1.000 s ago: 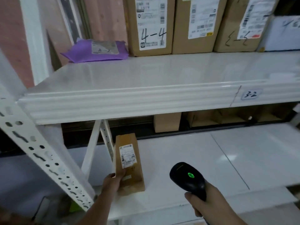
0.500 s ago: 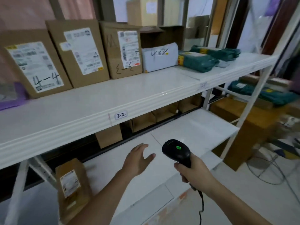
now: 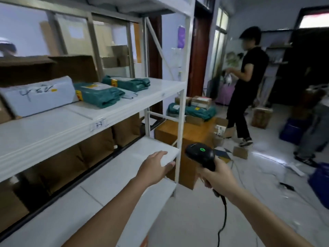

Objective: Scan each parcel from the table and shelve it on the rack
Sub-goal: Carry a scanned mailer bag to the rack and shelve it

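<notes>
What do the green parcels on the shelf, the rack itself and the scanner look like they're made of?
Green parcels: soft plastic mailer film, going by the wrinkles and slight sheen. Rack: probably white-painted metal; thin upright posts, glossy shelf boards. Scanner in the right hand: black moulded plastic, mostly matte, with a lit green indicator.

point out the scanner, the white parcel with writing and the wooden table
scanner (image 3: 201, 154), head view, top of its black head
white parcel (image 3: 41, 97), head view, front face
wooden table (image 3: 194, 131), head view, bare top

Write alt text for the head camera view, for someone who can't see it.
The right hand grips a black barcode scanner while the open left hand hovers over a white rack holding green parcels. More parcels sit on a wooden table beyond.
</notes>
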